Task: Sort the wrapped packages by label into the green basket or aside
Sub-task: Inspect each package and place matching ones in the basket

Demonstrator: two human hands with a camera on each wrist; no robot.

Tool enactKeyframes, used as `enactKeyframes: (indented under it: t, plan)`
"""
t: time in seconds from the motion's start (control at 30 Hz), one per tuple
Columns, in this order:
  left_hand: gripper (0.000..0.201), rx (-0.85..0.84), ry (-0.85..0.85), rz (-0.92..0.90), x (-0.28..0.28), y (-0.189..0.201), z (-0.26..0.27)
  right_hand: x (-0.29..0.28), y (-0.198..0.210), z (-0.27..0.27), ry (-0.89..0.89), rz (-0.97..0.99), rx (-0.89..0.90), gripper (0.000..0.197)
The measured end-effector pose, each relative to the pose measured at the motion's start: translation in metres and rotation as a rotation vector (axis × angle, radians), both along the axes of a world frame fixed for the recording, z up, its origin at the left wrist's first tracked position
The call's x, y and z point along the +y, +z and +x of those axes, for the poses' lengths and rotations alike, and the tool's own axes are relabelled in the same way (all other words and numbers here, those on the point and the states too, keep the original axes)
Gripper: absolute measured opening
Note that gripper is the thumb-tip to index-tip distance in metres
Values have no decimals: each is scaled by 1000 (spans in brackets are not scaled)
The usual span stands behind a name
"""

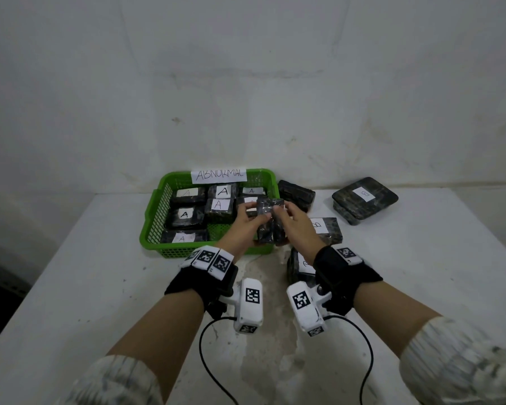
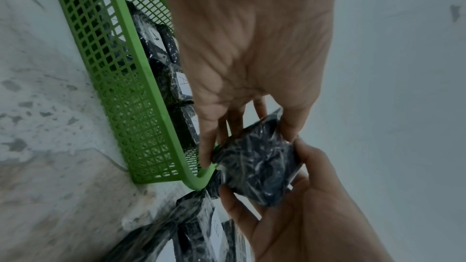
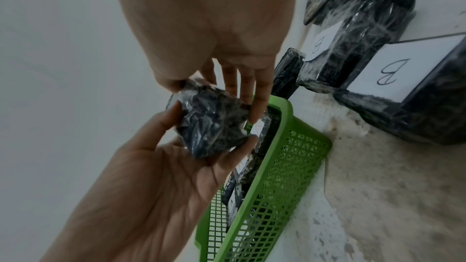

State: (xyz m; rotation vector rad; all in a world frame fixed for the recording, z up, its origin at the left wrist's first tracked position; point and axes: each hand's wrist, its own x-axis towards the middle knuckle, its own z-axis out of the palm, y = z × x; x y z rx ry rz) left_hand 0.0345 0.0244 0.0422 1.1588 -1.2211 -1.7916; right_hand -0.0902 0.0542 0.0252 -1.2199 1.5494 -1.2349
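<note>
Both hands, left hand and right hand, pinching small wrapped package mid-frame; looking light, slippery film, best gripped by edges.

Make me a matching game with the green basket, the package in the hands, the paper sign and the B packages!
Things:
1. green basket
2. held package
3. ABNORMAL sign
4. B packages

Places:
a. on the table, right of the basket
b. fixed to the basket's far rim
c. gripped between the left hand and right hand, above the basket's right end
d. holds packages labelled A

Pairs: 1-d, 2-c, 3-b, 4-a
</note>
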Motion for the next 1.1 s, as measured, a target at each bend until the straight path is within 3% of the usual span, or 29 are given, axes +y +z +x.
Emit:
enactKeyframes:
  t: [0.17,0.5,0.67,0.87,1.1]
  plan:
    - [34,-85,13,-53,-1,4,2,0,-1,-1,-38,-32,90,24]
    - [33,-105,-21,-102,-3,-1,0,7,4,-4,43,-57,-84,19]
    - [36,-90,16,-81,-5,-2,3,9,5,-7,131,8,-116,40]
    - [45,-69,-31,-72,-1,-2,4,11,4,-8,125,23,-154,45]
    - [53,-44,10,-74,0,-4,6,13,0,-11,166,18,-143,67]
